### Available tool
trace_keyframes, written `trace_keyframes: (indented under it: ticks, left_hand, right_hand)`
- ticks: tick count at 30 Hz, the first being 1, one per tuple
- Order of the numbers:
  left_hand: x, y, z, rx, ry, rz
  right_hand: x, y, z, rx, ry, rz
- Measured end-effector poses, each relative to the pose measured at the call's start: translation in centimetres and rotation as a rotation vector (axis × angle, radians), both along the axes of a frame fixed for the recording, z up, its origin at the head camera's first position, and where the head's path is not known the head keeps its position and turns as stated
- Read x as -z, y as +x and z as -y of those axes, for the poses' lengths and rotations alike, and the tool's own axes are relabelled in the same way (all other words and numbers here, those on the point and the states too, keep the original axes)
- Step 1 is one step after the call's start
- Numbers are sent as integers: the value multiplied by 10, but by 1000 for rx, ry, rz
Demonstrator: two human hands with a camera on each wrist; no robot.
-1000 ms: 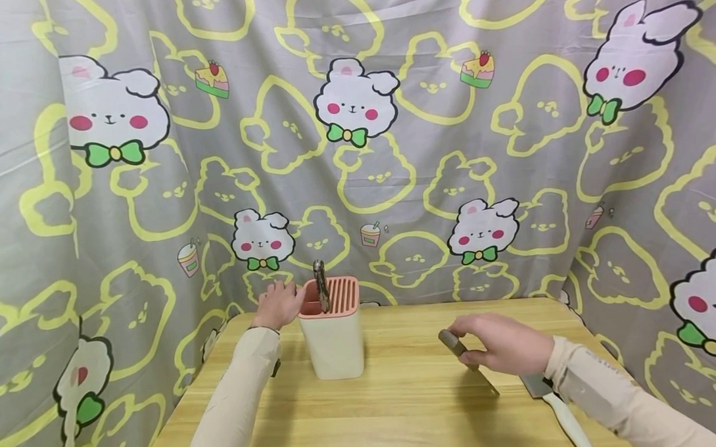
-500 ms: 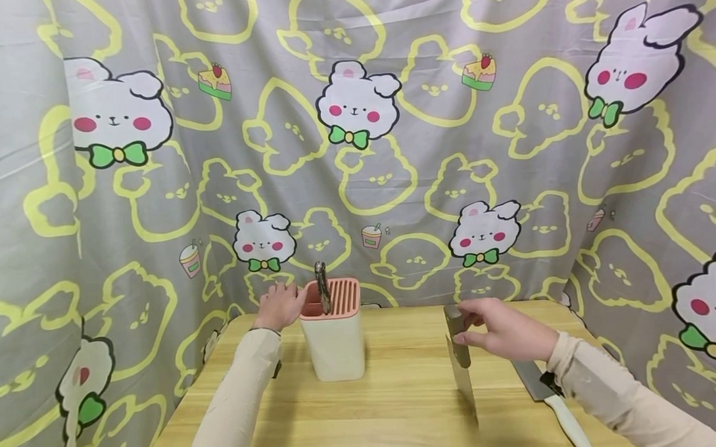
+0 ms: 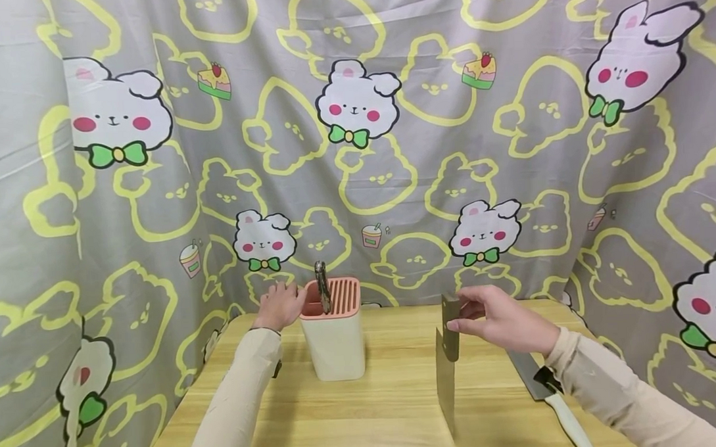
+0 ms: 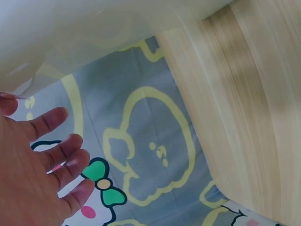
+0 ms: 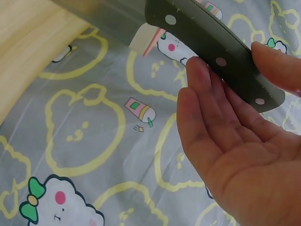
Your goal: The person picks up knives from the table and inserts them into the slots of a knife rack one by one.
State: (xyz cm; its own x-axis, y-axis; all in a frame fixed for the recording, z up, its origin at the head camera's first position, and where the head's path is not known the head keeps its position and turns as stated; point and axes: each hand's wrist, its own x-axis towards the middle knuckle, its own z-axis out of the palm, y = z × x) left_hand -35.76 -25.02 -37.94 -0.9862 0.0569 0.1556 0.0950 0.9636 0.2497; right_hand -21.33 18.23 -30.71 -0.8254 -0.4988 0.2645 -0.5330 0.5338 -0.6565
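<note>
Head view: your right hand (image 3: 509,320) pinches the cleaver (image 3: 445,378) by its handle, blade hanging down over the table (image 3: 387,393), right of the block (image 3: 335,349) and well apart from it; whether the blade's lower end touches wood, you can't tell here. Your left hand (image 3: 280,305) is at the block's left rim. A white-handled knife (image 3: 563,417) lies near your right forearm. The step in hand looks like bringing the cleaver upright; a move towards the slots would call for raising the blade above the rim and lining it up.

Left wrist view: your fingers are spread and relaxed, gripping nothing; they seem to rest against the block at most.

Right wrist view: your thumb and fingertips pinch the handle (image 5: 221,61) near its end, so turning it calls for a firmer hold.
</note>
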Motion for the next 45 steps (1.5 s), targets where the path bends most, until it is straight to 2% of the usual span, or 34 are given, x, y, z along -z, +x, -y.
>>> trace_keyframes:
  ticks: [6,11,18,32,45]
  left_hand:
    - [0,0,0,-3,-7,6]
    - [-1,1,0,-5,-3,12]
    - [-2,2,-1,-7,3,11]
    - [0,0,0,-1,15,7]
    - [1,-1,2,5,22,9]
  right_hand:
    - [-6,-1,4,5,-22,2]
    - [-12,-3,8,46,-22,-20]
    - [-18,-6,13,54,-75,-15]
    - [-30,-17,25,77,-70,-61]
    - [-44,-27,38,105,-72,-51]
